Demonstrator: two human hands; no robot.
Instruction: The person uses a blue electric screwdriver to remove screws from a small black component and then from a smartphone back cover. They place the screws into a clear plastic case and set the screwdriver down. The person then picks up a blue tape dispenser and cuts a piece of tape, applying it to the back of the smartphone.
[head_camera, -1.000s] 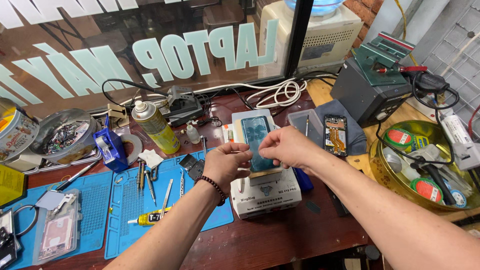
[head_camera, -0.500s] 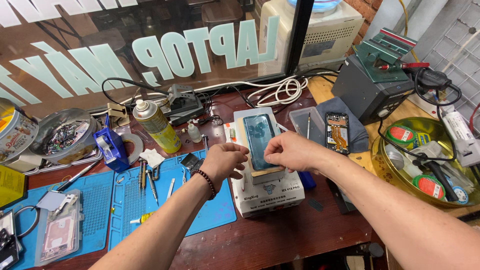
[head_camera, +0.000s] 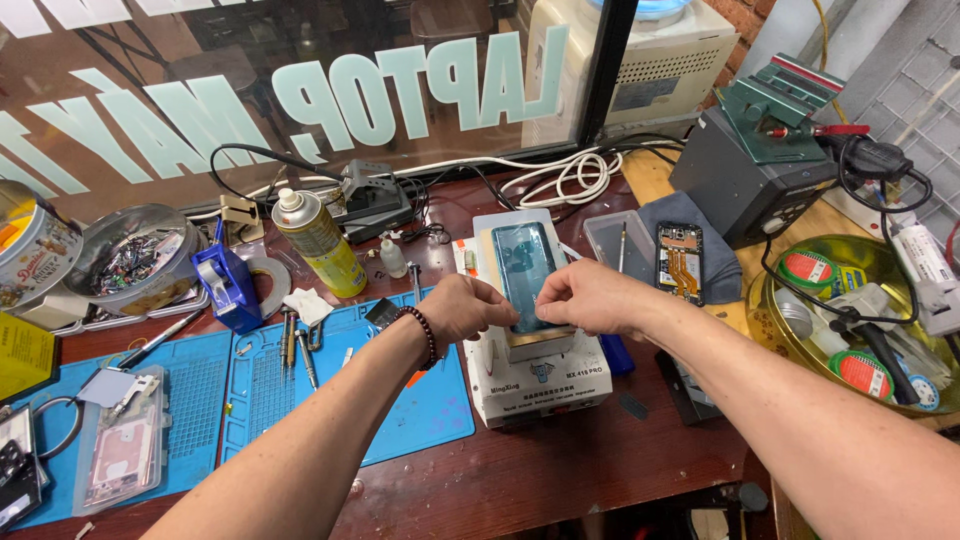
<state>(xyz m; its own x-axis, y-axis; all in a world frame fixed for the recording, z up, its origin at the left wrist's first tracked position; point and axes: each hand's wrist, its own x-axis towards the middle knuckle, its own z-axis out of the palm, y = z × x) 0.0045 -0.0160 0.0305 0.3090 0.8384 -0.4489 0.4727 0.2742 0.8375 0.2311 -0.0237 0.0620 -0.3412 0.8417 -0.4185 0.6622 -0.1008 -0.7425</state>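
Both hands have dropped from mid-air a second ago to the near end of the phone screen, which now lies flat on the machine instead of being held above it.

Going from big to small: the wooden tabletop (head_camera: 560, 480) carries a white screen-separator machine (head_camera: 540, 375) at its middle, with a blue work mat (head_camera: 420, 410) to its left and a yellow spray can (head_camera: 322, 243) behind that. On the machine's top plate lies the phone screen (head_camera: 524, 262), long, thin and glossy, its far end pointing away from the person.

The left hand (head_camera: 462, 310) is curled, its fingertips pinching at the screen's near left corner; the right hand (head_camera: 585, 297) is likewise closed in a pinch at the near right corner. Exactly what sits between the fingertips is too small to tell.

As a judgement, the screen is light, stiff and brittle, and its glass face looks slippery, so it will likely crack if bent or levered. The edges and corners are the safe hold, with even pressure from both sides.
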